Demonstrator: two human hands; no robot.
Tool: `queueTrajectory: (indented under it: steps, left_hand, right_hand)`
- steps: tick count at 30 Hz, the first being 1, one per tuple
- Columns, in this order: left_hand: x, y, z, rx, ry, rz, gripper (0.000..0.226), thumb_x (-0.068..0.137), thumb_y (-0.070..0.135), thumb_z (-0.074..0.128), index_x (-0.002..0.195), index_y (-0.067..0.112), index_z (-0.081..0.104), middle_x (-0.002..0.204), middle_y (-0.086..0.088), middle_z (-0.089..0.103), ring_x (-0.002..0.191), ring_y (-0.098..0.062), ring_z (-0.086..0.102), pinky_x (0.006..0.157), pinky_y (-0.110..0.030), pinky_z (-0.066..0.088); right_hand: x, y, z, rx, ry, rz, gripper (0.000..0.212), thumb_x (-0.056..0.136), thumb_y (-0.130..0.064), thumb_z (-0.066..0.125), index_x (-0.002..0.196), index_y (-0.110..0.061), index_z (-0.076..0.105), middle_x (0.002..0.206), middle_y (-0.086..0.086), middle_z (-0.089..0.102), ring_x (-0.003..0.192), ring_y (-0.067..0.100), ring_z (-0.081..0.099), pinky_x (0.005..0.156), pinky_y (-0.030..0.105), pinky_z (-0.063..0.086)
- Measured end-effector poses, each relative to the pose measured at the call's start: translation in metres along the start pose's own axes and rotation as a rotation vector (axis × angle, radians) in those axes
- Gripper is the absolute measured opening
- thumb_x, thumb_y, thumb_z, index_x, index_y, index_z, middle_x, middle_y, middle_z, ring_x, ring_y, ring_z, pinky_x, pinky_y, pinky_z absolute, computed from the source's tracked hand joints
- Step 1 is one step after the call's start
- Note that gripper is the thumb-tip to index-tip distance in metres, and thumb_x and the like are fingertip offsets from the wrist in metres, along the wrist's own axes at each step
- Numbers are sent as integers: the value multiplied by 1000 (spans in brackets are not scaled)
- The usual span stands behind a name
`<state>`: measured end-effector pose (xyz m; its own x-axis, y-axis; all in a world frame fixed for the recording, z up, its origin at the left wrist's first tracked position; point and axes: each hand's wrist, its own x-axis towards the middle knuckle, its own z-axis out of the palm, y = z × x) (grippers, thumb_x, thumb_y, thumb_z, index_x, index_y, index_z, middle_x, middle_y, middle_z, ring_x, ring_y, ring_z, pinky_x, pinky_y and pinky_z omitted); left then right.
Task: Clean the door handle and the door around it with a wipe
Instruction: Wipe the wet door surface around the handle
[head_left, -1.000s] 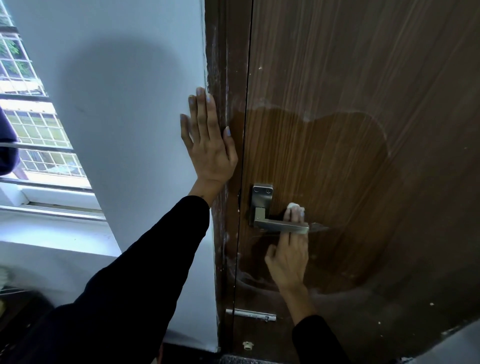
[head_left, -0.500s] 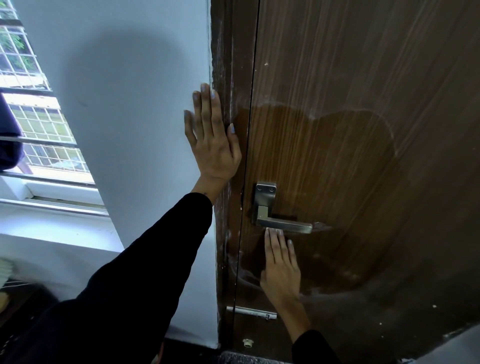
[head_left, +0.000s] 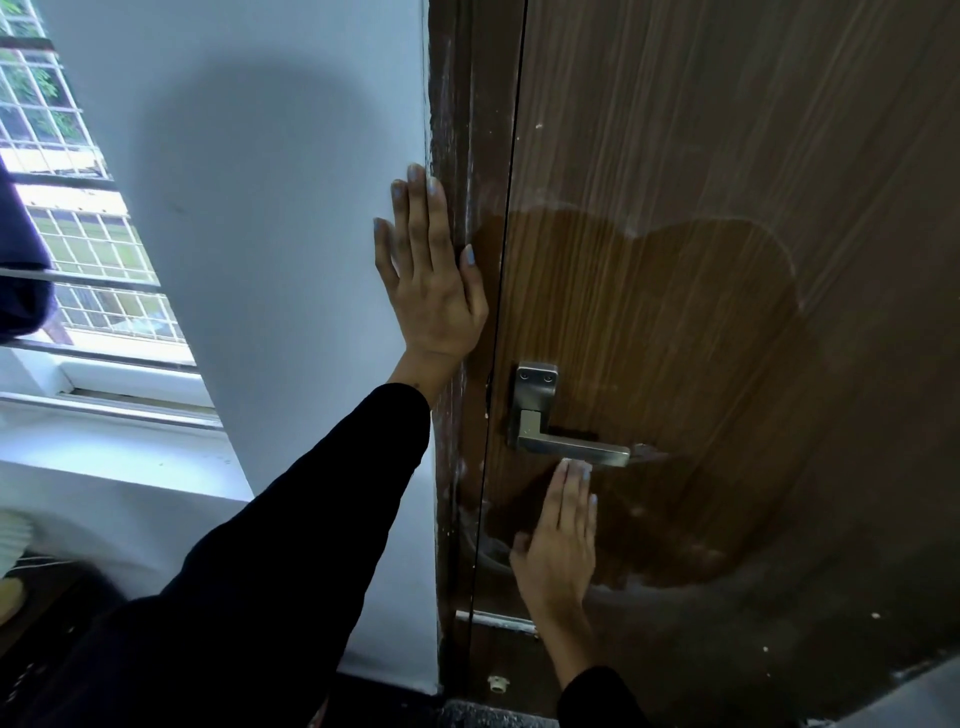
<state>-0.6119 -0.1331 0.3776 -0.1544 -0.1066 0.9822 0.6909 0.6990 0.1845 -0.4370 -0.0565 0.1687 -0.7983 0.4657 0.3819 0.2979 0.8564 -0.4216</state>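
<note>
The brown wooden door (head_left: 727, 130) carries a metal lever handle (head_left: 571, 448) on a square plate. A darker, damp-looking patch (head_left: 675, 332) spreads around the handle. My right hand (head_left: 563, 540) lies flat against the door just under the lever, fingertips almost touching its underside. The wipe is hidden beneath that palm. My left hand (head_left: 431, 280) rests open and flat on the white wall (head_left: 260, 208), its thumb on the door frame (head_left: 457, 104), above and left of the handle.
A barred window (head_left: 78, 234) with a sill is at the far left. A small metal bolt (head_left: 496, 619) sits low on the door near the frame. Pale specks dot the lower door. Dark cloth hangs at the left edge.
My right hand has dropped from on top of the lever, where the white wipe showed at its fingertips, to flat on the door below it. The left hand has stayed in place.
</note>
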Motion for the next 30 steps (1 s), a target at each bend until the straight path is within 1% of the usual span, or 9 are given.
queueTrajectory:
  steps: [5, 8, 11, 15, 18, 21, 24, 27, 30]
  left_hand:
    - [0, -1, 0, 0, 7, 2, 55, 93, 18, 45, 142, -1, 29, 148, -25, 37, 141, -35, 26, 119, -45, 10]
    - [0, 0, 0, 3, 7, 2, 54, 94, 19, 44, 142, -1, 29, 148, -25, 37, 141, -35, 25, 119, -45, 11]
    - [0, 0, 0, 15, 11, 5, 55, 93, 18, 47, 142, 0, 30, 147, -25, 37, 141, -34, 25, 119, -43, 9]
    - [1, 0, 1, 19, 19, 5, 55, 93, 18, 47, 142, 0, 30, 147, -25, 37, 141, -35, 25, 120, -41, 6]
    - [1, 0, 1, 21, 24, 6, 55, 93, 18, 47, 142, -1, 31, 147, -25, 37, 141, -34, 25, 120, -40, 6]
    - [1, 0, 2, 22, 21, 5, 55, 94, 19, 45, 142, -1, 31, 148, -25, 37, 141, -34, 25, 120, -41, 6]
    - [1, -1, 2, 26, 20, 8, 55, 94, 20, 45, 143, -1, 31, 148, -25, 36, 141, -34, 24, 120, -40, 5]
    - [2, -2, 1, 27, 13, 4, 54, 95, 21, 44, 143, -1, 31, 148, -25, 36, 142, -34, 24, 120, -41, 6]
    - [1, 0, 0, 24, 4, 1, 54, 96, 22, 41, 143, -1, 31, 149, -25, 36, 142, -34, 24, 119, -44, 9]
  right_hand:
    - [0, -3, 0, -67, -92, -172, 98, 68, -20, 69, 147, -7, 12, 154, 12, 12, 143, 25, 9, 114, 44, 14]
    - [-6, 17, -2, -30, -46, -19, 107, 68, -11, 72, 148, -8, 2, 156, 10, 1, 144, 23, 1, 116, 46, 15]
    - [6, 24, -13, 75, 132, 158, 108, 67, -15, 75, 148, -5, 4, 156, 15, 0, 144, 25, -3, 115, 46, 12]
    - [13, 21, -19, -7, 88, 26, 99, 66, -24, 77, 144, -4, 19, 151, 20, 23, 140, 27, 10, 112, 46, 17]
    - [3, 30, -20, -37, 18, -17, 107, 68, -21, 76, 147, -11, 5, 155, 12, 11, 142, 23, 5, 115, 44, 12]
    - [10, 39, -31, 72, 159, 87, 108, 68, -13, 75, 148, -9, 2, 156, 10, -2, 144, 22, -4, 116, 44, 11]
    - [23, 33, -42, 133, 260, 83, 107, 66, -10, 74, 148, -7, 5, 156, 11, -1, 144, 23, -4, 115, 44, 9]
    - [20, 33, -40, 52, 193, -4, 103, 66, -13, 75, 147, -7, 12, 156, 10, 2, 144, 23, 0, 115, 45, 14]
    - [12, 44, -39, 82, 186, 70, 109, 67, -10, 75, 148, -10, 3, 156, 8, -3, 144, 22, -2, 115, 46, 15]
